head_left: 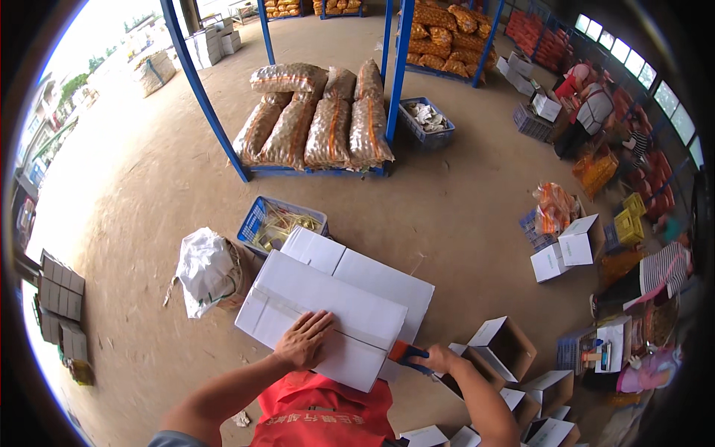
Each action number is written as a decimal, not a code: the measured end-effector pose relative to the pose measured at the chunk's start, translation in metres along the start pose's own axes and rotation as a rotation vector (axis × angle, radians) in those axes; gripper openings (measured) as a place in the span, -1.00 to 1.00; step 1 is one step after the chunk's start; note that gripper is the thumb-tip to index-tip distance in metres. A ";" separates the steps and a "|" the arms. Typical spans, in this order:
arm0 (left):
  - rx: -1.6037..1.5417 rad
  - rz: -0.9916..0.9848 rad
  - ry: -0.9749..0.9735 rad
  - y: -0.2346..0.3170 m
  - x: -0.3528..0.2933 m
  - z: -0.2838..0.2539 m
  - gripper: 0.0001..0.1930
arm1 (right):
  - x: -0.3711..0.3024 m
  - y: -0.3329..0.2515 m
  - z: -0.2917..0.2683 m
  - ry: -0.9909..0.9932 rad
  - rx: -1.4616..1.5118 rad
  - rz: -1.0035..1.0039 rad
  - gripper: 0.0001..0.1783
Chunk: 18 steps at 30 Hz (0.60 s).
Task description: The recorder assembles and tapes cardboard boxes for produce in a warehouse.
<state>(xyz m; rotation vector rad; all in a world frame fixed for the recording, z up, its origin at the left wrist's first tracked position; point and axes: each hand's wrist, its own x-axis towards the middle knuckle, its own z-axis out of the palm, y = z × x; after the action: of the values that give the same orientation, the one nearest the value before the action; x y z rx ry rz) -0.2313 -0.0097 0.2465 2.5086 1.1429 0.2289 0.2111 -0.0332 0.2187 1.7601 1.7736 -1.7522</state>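
A white cardboard box (328, 294) lies in front of me with its flaps closed, on top of other white cardboard (387, 279). A strip of tape runs along its middle seam. My left hand (305, 341) rests flat on the near part of the box, fingers stretched out. At the box's right edge, my right hand (441, 359) is closed around the blue handle of a tape dispenser (402, 352). The dispenser's orange-red head touches the end of the seam. A red apron (320, 413) shows below the box.
Beyond the box stand a blue crate of straps (257, 216) and a white sack (205, 264). Open white boxes (503, 346) lie close to my right arm. Farther off, filled mesh sacks (328, 127) sit on a blue rack. Several people (596, 108) work along the right side.
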 end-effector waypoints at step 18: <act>-0.122 0.107 0.095 -0.003 -0.004 0.000 -0.32 | 0.070 -0.054 0.122 -0.117 -0.593 0.428 -0.75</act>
<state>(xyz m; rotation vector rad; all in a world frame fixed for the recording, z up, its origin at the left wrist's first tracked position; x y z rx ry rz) -0.2359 -0.0113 0.2455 2.4757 0.9993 0.4377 0.0747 -0.0606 0.1609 1.5785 1.5049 -1.0040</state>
